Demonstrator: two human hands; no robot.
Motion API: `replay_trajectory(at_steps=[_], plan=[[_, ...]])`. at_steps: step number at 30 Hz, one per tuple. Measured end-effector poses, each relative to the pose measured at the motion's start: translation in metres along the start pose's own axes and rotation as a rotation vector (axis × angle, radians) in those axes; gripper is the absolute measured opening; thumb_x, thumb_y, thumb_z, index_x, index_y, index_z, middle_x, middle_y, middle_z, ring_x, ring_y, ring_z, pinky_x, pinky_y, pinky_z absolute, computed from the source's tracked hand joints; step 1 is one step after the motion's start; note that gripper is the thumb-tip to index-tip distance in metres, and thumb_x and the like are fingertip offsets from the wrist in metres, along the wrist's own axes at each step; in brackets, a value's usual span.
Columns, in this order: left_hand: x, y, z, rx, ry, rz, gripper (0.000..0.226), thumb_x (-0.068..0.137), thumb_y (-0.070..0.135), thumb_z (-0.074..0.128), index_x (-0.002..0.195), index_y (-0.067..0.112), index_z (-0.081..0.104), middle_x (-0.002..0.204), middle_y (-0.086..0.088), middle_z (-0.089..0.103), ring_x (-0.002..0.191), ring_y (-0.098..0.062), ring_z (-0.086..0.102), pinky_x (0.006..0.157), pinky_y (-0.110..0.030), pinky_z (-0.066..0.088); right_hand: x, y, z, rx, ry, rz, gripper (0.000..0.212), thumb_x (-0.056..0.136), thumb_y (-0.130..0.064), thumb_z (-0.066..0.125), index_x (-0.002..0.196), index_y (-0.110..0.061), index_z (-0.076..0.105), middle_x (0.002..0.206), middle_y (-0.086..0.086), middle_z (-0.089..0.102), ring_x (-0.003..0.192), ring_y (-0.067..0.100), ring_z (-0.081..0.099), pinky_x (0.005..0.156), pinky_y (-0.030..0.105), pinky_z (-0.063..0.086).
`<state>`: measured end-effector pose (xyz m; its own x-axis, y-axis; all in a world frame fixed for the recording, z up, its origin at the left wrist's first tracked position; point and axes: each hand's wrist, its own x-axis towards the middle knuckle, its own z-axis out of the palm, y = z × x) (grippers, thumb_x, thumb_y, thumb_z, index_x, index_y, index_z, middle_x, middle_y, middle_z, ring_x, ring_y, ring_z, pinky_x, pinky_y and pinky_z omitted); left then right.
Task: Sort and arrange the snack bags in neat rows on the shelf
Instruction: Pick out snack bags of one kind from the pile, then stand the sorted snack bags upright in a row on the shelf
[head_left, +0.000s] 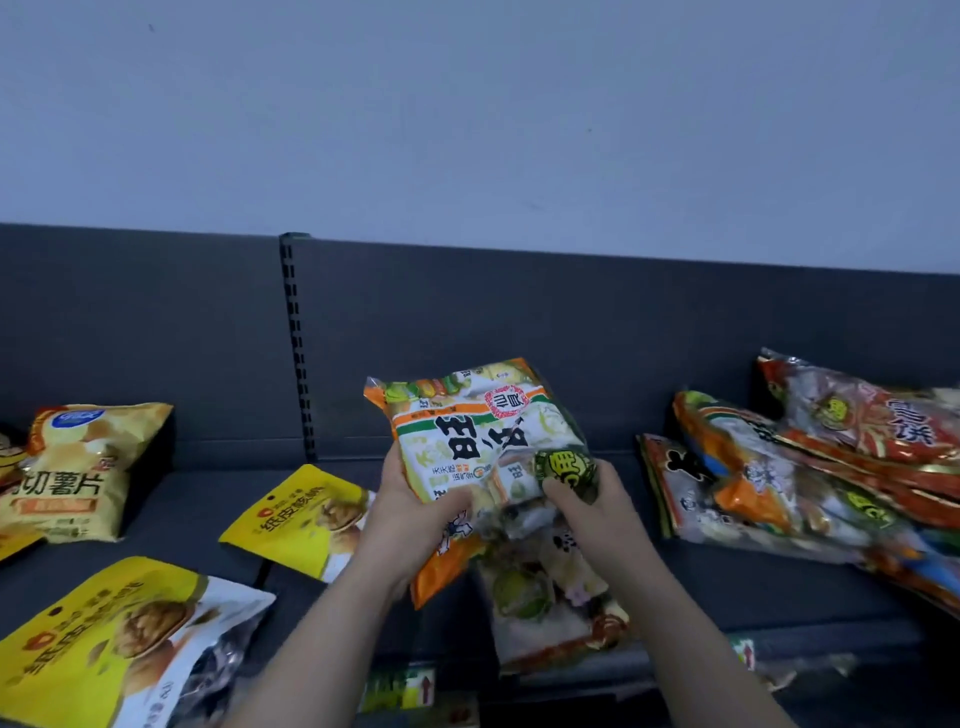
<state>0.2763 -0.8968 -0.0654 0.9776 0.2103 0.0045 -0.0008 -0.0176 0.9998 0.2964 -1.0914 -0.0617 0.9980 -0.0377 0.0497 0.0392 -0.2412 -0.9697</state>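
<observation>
The left hand (410, 519) and right hand (592, 512) pinch the cracker bag (467, 431) by its lower edge, thumbs pressed on its face. It tilts up above the fingers, over the shelf (727, 582). A second bag (545, 608) lies below them.

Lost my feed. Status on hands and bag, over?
Left hand, right hand both grip orange-green bag above shelf. Second bag lies beneath it. Bag pile right, yellow bags left.

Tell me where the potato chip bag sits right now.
In the head view, the potato chip bag stands at the far left of the shelf, propped against its dark back panel, with a yellow walnut bag lying to its right.
</observation>
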Motion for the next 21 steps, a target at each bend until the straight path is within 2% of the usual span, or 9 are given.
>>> replay_trajectory(at_steps=[2,4,6,10,16,19,21], plan=[[0.006,0.010,0.027,0.003,-0.036,0.006,0.059,0.078,0.010,0.078,0.120,0.037,0.047,0.106,0.010,0.068,0.090,-0.009,0.067,0.068,-0.024,0.057,0.008,0.003,-0.029,-0.057,0.024,-0.020,0.025,0.092,-0.036,0.061,0.112,-0.024,0.052,0.104,-0.003,0.063,0.094,0.009,0.060,0.073,0.027,0.049],[0.015,0.020,0.056,0.010,-0.075,0.012,0.058,0.078,0.016,0.079,0.121,0.037,0.047,0.107,0.010,0.068,0.093,-0.011,0.067,0.077,-0.033,0.059,0.014,0.004,-0.061,-0.073,0.056,-0.026,0.028,0.091,-0.041,0.061,0.113,-0.026,0.052,0.105,-0.004,0.065,0.096,0.013,0.062,0.076,0.034,0.053],[0.020,0.034,0.091,0.017,-0.141,0.041,0.060,0.079,0.020,0.079,0.124,0.039,0.044,0.109,0.012,0.067,0.098,-0.013,0.067,0.087,-0.043,0.056,0.018,-0.002,-0.097,-0.130,0.129,-0.073,0.028,0.092,-0.041,0.061,0.114,-0.027,0.051,0.103,-0.006,0.064,0.094,0.012,0.062,0.071,0.031,0.051],[0.034,0.061,0.173,0.012,-0.268,0.117,0.056,0.079,0.024,0.079,0.120,0.041,0.044,0.109,0.017,0.066,0.099,-0.009,0.066,0.087,-0.038,0.056,0.030,-0.019,-0.177,-0.231,0.337,-0.197,0.019,0.093,-0.032,0.061,0.107,-0.022,0.054,0.095,-0.006,0.063,0.085,0.011,0.061,0.063,0.029,0.044],[0.063,0.085,0.292,0.059,-0.446,0.127,0.039,0.083,0.022,0.073,0.114,0.036,0.053,0.109,0.010,0.068,0.097,-0.016,0.068,0.087,-0.042,0.057,0.064,-0.016,-0.284,-0.324,0.553,-0.177,0.022,0.094,-0.022,0.057,0.116,-0.018,0.051,0.106,-0.001,0.059,0.097,0.019,0.055,0.077,0.030,0.038],[0.080,0.090,0.339,0.066,-0.489,0.141,0.053,0.083,0.019,0.071,0.129,0.032,0.049,0.113,0.005,0.067,0.098,-0.021,0.069,0.088,-0.045,0.057,0.087,-0.006,-0.326,-0.360,0.611,-0.130,0.024,0.095,-0.023,0.057,0.117,-0.016,0.050,0.104,0.000,0.059,0.101,0.025,0.057,0.075,0.031,0.038],[0.090,0.087,0.363,0.121,-0.494,0.153,0.064,0.081,0.024,0.072,0.137,0.034,0.043,0.118,0.005,0.065,0.102,-0.022,0.067,0.090,-0.046,0.056,0.100,0.000,-0.344,-0.454,0.643,-0.059,0.039,0.093,-0.029,0.059,0.128,-0.019,0.044,0.117,0.006,0.060,0.106,0.029,0.057,0.083,0.038,0.045]])
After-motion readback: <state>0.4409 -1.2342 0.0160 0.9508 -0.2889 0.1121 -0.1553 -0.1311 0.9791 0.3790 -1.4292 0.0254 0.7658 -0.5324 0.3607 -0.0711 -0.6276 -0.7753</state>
